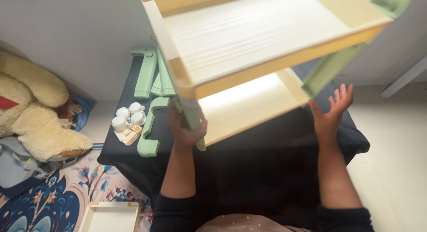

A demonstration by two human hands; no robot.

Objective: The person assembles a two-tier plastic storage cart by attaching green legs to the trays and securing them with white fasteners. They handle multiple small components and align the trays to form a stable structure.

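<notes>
gripping shelf unit (262, 49) post, left hand (186, 127) below.

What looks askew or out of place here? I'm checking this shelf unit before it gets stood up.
The cream shelf unit is tilted, held in the air over the dark cloth. The left hand grips one green post; the right hand is open beside it. Spare green pieces and white caster wheels lie loose.

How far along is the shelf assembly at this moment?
Done: two cream shelves already sit joined on green posts. In hand: the left hand grips a green post of the unit; the right hand is open beside the far post. Left: loose green parts, white casters and a spare tray lie unused.
</notes>
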